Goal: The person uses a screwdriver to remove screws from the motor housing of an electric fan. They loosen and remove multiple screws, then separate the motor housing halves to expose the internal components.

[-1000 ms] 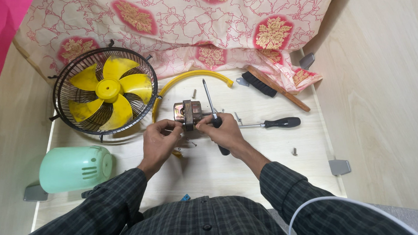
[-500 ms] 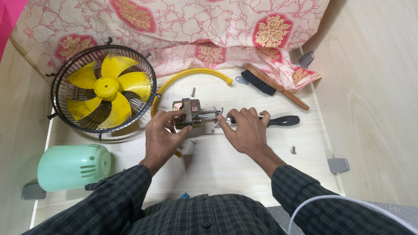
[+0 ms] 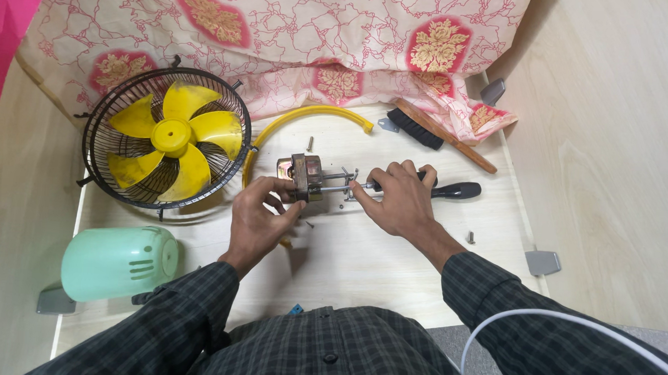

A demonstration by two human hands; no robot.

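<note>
I see the left hand (image 3: 259,218) with its grip pinching the small fan motor (image 3: 301,177), thumb and fingertips pressed on the near edge of the metal body, which sits on the pale wooden table (image 3: 360,259). The motor's shaft sticks out to the right of that grip, toward the right hand (image 3: 397,199). That hand lies palm down over the black-handled screwdriver (image 3: 450,191), fingers curled across the handle and the forefinger stretched left along the metal shank to just short of the shaft's end; I read the grip as closed on the tool, with the handle's end showing past the knuckles on the right.

Left of and beyond the left grip stands the black wire fan guard (image 3: 164,140) with the yellow blade (image 3: 173,141) inside it. A yellow curved strip (image 3: 307,120) arcs just beyond the motor. Near and to the left of that grip lies the pale green motor housing (image 3: 119,263). Beyond the right grip a brush (image 3: 430,135) lies at the edge of the flowered cloth (image 3: 282,30). A loose screw (image 3: 470,237) lies to the right of the right wrist.
</note>
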